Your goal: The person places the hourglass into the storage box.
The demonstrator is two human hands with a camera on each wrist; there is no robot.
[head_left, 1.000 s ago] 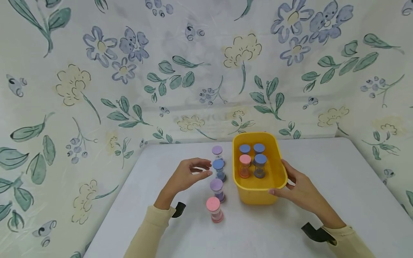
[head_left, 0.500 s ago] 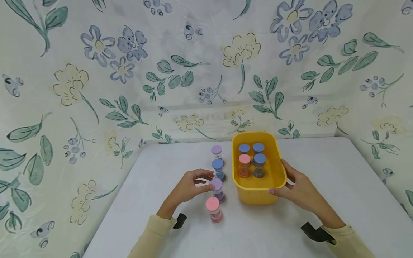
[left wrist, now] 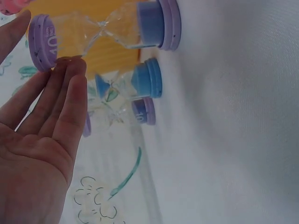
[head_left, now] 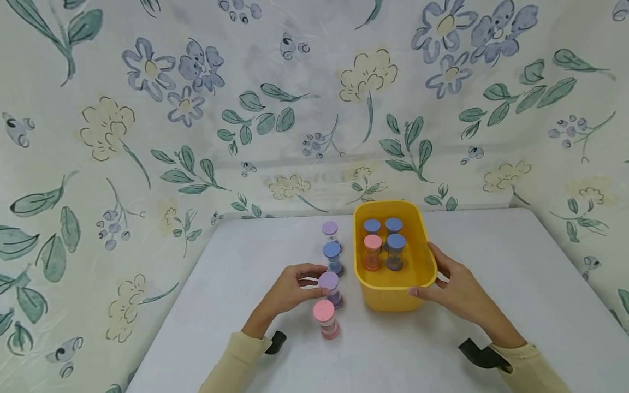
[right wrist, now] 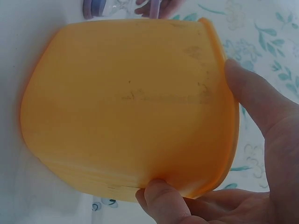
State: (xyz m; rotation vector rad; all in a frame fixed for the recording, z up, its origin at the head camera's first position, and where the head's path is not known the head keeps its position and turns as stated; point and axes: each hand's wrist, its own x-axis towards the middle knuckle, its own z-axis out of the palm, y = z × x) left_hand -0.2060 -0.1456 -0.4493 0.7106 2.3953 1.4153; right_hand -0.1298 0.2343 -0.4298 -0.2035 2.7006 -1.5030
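Note:
My left hand (head_left: 294,286) pinches the cap of a purple hourglass (head_left: 333,296), thumb at its near side and fingers at its far side. In the left wrist view this hourglass (left wrist: 100,30) stands on the table with its lower bulb largely full of purple sand. A pink hourglass (head_left: 326,319) stands just nearer, and a blue hourglass (head_left: 334,259) and another purple hourglass (head_left: 330,229) stand beyond. My right hand (head_left: 457,286) grips the yellow bin (head_left: 393,299) at its near right corner, thumb on the rim. Inside are a pink hourglass (head_left: 372,254) and several blue hourglasses (head_left: 395,252).
All of this stands on a white table (head_left: 275,371). Behind it hangs a floral-printed sheet (head_left: 314,180), close to the table's back edge. The bin is right of the row of hourglasses, a small gap between them.
My left hand has come nearer along the row, from beside the blue hourglass to the cap of the nearer purple one. My right hand and the bin have stayed put.

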